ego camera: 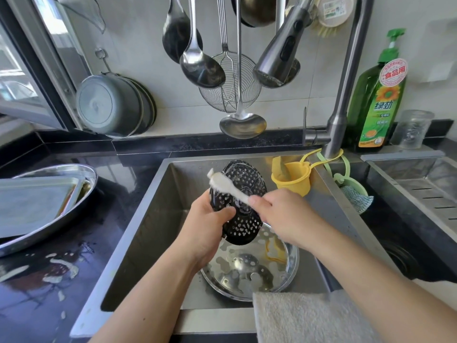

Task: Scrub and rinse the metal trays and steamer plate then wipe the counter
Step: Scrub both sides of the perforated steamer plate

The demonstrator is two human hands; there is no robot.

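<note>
Centre of frame: your left hand (210, 219) grips the dark perforated steamer plate (243, 199) by its left edge, fingers curled over the rim, and holds it tilted on edge above the sink (153, 219). Your right hand (277, 214) pinches the handle of a white brush (228, 185), whose sudsy head lies against the plate's upper left face.

Lower centre: a round metal tray (249, 271) lies flat in the sink bottom, directly under the plate, with water, foam patches and some yellow scraps in it. A beige towel (304, 318) hangs over the sink's front edge, at the lower right.

Left of frame: two more trays rest on the black counter (49, 280), a rectangular tray (34, 201) sitting inside a large oval tray (81, 184). The counter in front of them is wet, with white smears.

Upper frame: the faucet head (279, 53) hangs over the sink among ladles and a wire skimmer on the wall; no water stream is visible. A green soap bottle (378, 100) stands at the upper right, behind the faucet base. A yellow holder (291, 177) hangs at the sink's back right corner.
</note>
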